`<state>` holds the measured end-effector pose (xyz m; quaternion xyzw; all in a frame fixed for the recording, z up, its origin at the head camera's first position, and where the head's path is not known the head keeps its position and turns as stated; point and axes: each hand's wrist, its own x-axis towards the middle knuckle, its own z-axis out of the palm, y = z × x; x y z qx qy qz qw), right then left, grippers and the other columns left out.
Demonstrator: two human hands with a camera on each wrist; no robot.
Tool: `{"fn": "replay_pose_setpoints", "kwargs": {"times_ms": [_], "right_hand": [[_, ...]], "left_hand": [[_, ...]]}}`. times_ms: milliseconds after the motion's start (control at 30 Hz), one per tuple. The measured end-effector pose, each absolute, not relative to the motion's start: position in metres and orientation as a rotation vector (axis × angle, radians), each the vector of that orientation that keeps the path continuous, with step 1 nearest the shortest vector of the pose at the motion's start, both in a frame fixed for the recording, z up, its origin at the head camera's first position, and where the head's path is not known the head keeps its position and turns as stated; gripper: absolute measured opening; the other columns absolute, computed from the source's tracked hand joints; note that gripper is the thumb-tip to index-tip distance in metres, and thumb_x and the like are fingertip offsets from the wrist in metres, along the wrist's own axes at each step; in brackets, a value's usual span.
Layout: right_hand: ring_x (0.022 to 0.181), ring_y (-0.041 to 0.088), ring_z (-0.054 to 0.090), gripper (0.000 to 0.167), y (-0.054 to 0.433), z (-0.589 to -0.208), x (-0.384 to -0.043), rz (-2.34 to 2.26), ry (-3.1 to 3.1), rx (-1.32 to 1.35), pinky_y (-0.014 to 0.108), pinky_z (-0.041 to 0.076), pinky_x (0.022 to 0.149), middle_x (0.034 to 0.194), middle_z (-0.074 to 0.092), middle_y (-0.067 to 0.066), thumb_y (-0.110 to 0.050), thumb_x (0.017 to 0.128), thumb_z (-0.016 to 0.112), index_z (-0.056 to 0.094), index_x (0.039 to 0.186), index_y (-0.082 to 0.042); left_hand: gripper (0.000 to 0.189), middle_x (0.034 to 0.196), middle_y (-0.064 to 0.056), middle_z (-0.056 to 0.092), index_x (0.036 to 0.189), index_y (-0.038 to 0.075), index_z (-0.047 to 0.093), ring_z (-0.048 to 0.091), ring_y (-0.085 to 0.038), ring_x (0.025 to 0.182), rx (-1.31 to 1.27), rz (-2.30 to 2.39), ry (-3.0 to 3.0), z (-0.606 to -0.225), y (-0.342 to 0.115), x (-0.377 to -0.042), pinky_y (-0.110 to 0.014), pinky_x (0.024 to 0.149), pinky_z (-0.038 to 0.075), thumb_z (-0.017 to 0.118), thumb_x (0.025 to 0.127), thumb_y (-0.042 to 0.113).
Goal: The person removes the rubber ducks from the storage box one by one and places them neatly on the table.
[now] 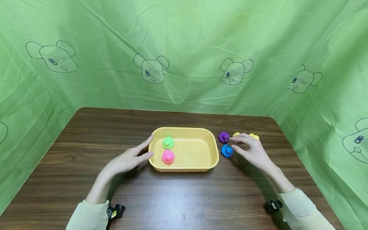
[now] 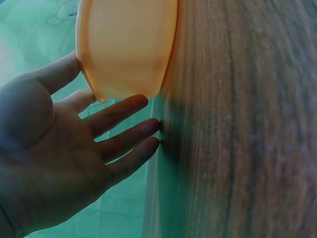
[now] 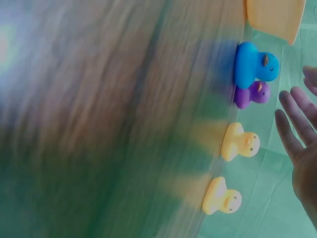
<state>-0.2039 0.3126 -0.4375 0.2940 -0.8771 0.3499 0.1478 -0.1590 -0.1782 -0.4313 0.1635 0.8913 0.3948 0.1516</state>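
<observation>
A yellow tray [image 1: 191, 153] stands mid-table with a green rubber duck [image 1: 168, 142] and a pink rubber duck [image 1: 168, 157] inside, at its left end. My left hand [image 1: 130, 158] touches the tray's left end with fingers spread; the left wrist view shows the palm beside the tray wall [image 2: 129, 49]. Over the table right of the tray, my right hand [image 1: 253, 150] hovers with nothing in its fingers. Closest to its fingertips are a blue rubber duck [image 1: 226, 151] and a purple rubber duck [image 1: 224, 137]. Two yellow ducks [image 3: 240, 142] stand behind it, partly hidden in the head view.
The dark wooden table [image 1: 184, 198] has green cloth [image 1: 184, 38] with bear-head drawings hung around its back and sides. The second yellow duck [image 3: 221, 197] stands apart from the first, near the table's far right corner.
</observation>
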Motion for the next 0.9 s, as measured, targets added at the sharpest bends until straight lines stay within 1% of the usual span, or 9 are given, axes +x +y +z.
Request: {"fn": "replay_pose_setpoints", "kwargs": {"times_ms": [100, 267, 400, 500, 633, 733, 833, 900], "right_hand": [[0.102, 0.015, 0.068, 0.033, 0.307, -0.435, -0.205, 1.022, -2.467, 0.845, 0.010, 0.049, 0.091, 0.105, 0.076, 0.006, 0.002, 0.084, 0.082, 0.079, 0.111, -0.016], [0.096, 0.012, 0.070, 0.033, 0.297, -0.429, -0.208, 1.048, -2.393, 0.838, 0.010, 0.049, 0.085, 0.102, 0.077, 0.006, 0.006, 0.082, 0.082, 0.080, 0.106, -0.016], [0.096, 0.013, 0.070, 0.033, 0.286, -0.426, -0.210, 1.081, -2.327, 0.851, 0.010, 0.049, 0.086, 0.100, 0.077, 0.009, 0.012, 0.078, 0.082, 0.080, 0.103, -0.011], [0.097, 0.016, 0.070, 0.033, 0.277, -0.425, -0.211, 1.130, -2.304, 0.873, 0.010, 0.049, 0.090, 0.100, 0.076, 0.011, 0.014, 0.078, 0.081, 0.079, 0.102, -0.009], [0.097, 0.016, 0.070, 0.031, 0.267, -0.423, -0.214, 1.157, -2.307, 0.897, 0.014, 0.052, 0.091, 0.101, 0.076, 0.008, 0.011, 0.081, 0.081, 0.079, 0.102, -0.012], [0.095, 0.014, 0.069, 0.031, 0.261, -0.421, -0.215, 1.164, -2.304, 0.909, 0.014, 0.052, 0.087, 0.102, 0.076, 0.005, 0.008, 0.082, 0.081, 0.079, 0.104, -0.014], [0.095, 0.010, 0.067, 0.032, 0.256, -0.418, -0.215, 1.158, -2.310, 0.910, 0.014, 0.051, 0.082, 0.104, 0.076, 0.003, 0.005, 0.084, 0.081, 0.079, 0.106, -0.016], [0.095, 0.010, 0.067, 0.030, 0.254, -0.417, -0.215, 1.159, -2.318, 0.911, 0.014, 0.050, 0.081, 0.104, 0.076, 0.005, 0.004, 0.084, 0.081, 0.079, 0.107, -0.015]], "left_hand": [[0.073, 0.169, -0.013, 0.029, 0.166, 0.028, 0.016, 0.043, -0.036, 0.146, 0.470, 1.133, 2.554, -0.431, -0.178, -0.159, -0.059, 0.115, 0.038, 0.050, 0.106, 0.051], [0.073, 0.169, -0.014, 0.029, 0.167, 0.028, 0.016, 0.044, -0.035, 0.144, 0.471, 1.127, 2.553, -0.430, -0.178, -0.159, -0.058, 0.113, 0.039, 0.050, 0.106, 0.051], [0.073, 0.169, -0.013, 0.029, 0.167, 0.028, 0.015, 0.046, -0.033, 0.142, 0.469, 1.125, 2.556, -0.430, -0.178, -0.159, -0.057, 0.113, 0.040, 0.050, 0.106, 0.051], [0.073, 0.169, -0.013, 0.029, 0.167, 0.028, 0.016, 0.046, -0.034, 0.142, 0.470, 1.127, 2.559, -0.431, -0.178, -0.159, -0.057, 0.113, 0.039, 0.050, 0.106, 0.051], [0.073, 0.170, -0.013, 0.027, 0.166, 0.027, 0.016, 0.039, -0.039, 0.149, 0.463, 1.144, 2.555, -0.431, -0.179, -0.158, -0.061, 0.117, 0.036, 0.050, 0.106, 0.050], [0.073, 0.170, -0.012, 0.025, 0.166, 0.027, 0.016, 0.033, -0.041, 0.153, 0.460, 1.155, 2.548, -0.432, -0.179, -0.158, -0.063, 0.119, 0.032, 0.050, 0.106, 0.050], [0.073, 0.170, -0.011, 0.025, 0.166, 0.028, 0.016, 0.033, -0.040, 0.153, 0.459, 1.157, 2.544, -0.432, -0.179, -0.158, -0.063, 0.119, 0.032, 0.050, 0.106, 0.051], [0.073, 0.170, -0.012, 0.025, 0.166, 0.028, 0.016, 0.034, -0.040, 0.152, 0.461, 1.151, 2.543, -0.432, -0.179, -0.159, -0.062, 0.119, 0.033, 0.050, 0.106, 0.051]]}}
